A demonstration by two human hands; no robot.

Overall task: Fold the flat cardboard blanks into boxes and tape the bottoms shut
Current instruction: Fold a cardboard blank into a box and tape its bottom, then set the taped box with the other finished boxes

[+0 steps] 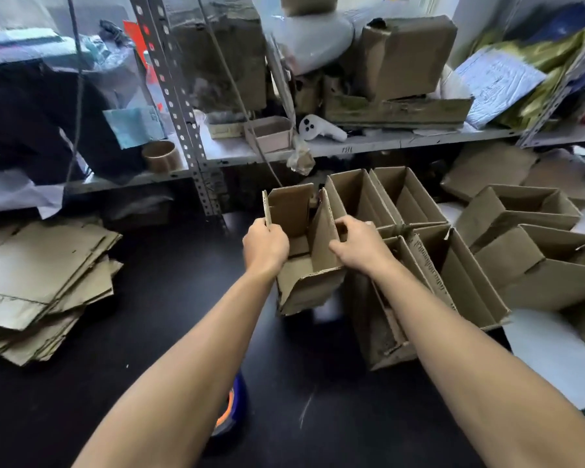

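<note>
I hold a brown cardboard box (309, 278) above the dark floor, its open top facing me and its flaps standing up. My left hand (265, 246) grips the box's left wall and flap. My right hand (358, 243) grips the right flap, fingers curled over its edge. A stack of flat cardboard blanks (41, 285) lies on the floor at the left. A blue tape dispenser with an orange roll (232, 412) sits on the floor under my left forearm, partly hidden.
Several folded open boxes (429, 251) crowd the floor right of the held box, more at the far right (534, 251). A metal shelf (352, 145) behind carries old cartons, a tape roll (161, 157) and a white controller (321, 128). Dark floor lies open at bottom centre.
</note>
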